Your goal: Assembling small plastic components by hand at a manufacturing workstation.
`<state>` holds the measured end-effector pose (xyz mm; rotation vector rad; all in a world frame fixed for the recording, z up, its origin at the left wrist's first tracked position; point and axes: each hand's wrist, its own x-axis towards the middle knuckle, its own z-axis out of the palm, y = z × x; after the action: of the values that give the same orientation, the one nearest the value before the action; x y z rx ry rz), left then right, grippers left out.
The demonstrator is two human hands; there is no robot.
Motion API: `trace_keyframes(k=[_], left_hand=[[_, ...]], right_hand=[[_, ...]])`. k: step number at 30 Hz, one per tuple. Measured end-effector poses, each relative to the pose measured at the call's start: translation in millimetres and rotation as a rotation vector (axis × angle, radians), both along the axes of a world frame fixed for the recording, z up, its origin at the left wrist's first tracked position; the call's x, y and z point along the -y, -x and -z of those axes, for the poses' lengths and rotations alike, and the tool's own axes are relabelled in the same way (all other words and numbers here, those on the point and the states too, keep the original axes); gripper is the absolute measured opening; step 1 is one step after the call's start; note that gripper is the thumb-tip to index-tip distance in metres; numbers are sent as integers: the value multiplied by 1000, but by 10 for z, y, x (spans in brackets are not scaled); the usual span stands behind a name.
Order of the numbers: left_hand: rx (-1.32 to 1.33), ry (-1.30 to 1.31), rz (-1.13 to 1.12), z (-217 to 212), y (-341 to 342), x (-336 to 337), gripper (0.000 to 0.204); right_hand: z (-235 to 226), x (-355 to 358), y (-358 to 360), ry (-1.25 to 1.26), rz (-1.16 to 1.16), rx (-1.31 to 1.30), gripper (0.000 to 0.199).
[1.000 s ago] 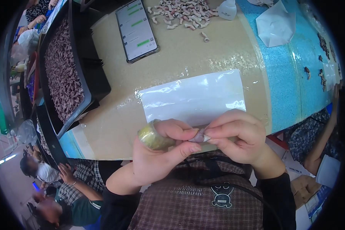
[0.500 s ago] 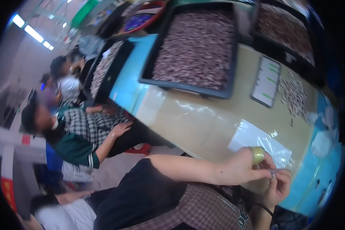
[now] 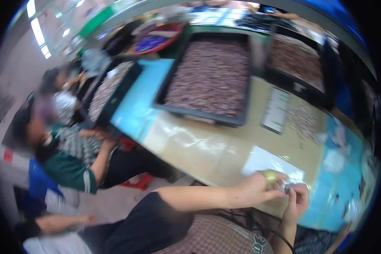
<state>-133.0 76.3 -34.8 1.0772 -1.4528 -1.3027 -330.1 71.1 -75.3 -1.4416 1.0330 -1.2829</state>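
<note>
The left hand [image 3: 258, 188] and the right hand [image 3: 298, 201] meet at the near edge of the white sheet [image 3: 260, 161], their thumbs and fingers pinched together on a small greyish-purple piece [image 3: 288, 188], which is held over the sheet's near right part; blur hides its exact shape. A yellow-green band [image 3: 269, 176] sits around the left hand's fingers. Just beyond the sheet lies a phone [image 3: 276, 111] with a lit screen, and beyond the sheet to the right a loose heap of pale pieces [image 3: 302, 120]. To the right of the sheet, a crumpled white bag [image 3: 335, 161] rests on a blue covering [image 3: 315, 209]. Beyond the sheet to the left stands a large black tray [image 3: 224, 120] full of purplish pieces; farther beyond it, past the phone, a dark tray [image 3: 283, 80] holds brownish ones. Well to the left of the sheet, a person in a green sleeve [image 3: 65, 167] sits beside another black tray [image 3: 125, 93].
</note>
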Motion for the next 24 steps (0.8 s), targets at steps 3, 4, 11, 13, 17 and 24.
trace_keyframes(k=[3, 4, 11, 13, 17, 24], left_hand=[[105, 30, -34, -159, -216, -72, 27], [229, 104, -56, -188, -322, -3, 25], [865, 219, -375, -573, -1445, 1111, 13], [1031, 387, -243, -487, -1499, 1419, 17], [1312, 494, -17, -328, -1526, 1644, 28], [1136, 298, -119, -107, -1817, 1693, 32]], right_hand=[[78, -12, 546, 106, 396, -196, 4], [139, 44, 837, 135, 565, -290, 5], [370, 139, 2041, 75, 890, -1110, 22], [90, 184, 1647, 205, 971, -1325, 30], [-59, 624, 844, 338, 435, -1034, 28], [61, 1322, 165, 474, 143, -1111, 18]])
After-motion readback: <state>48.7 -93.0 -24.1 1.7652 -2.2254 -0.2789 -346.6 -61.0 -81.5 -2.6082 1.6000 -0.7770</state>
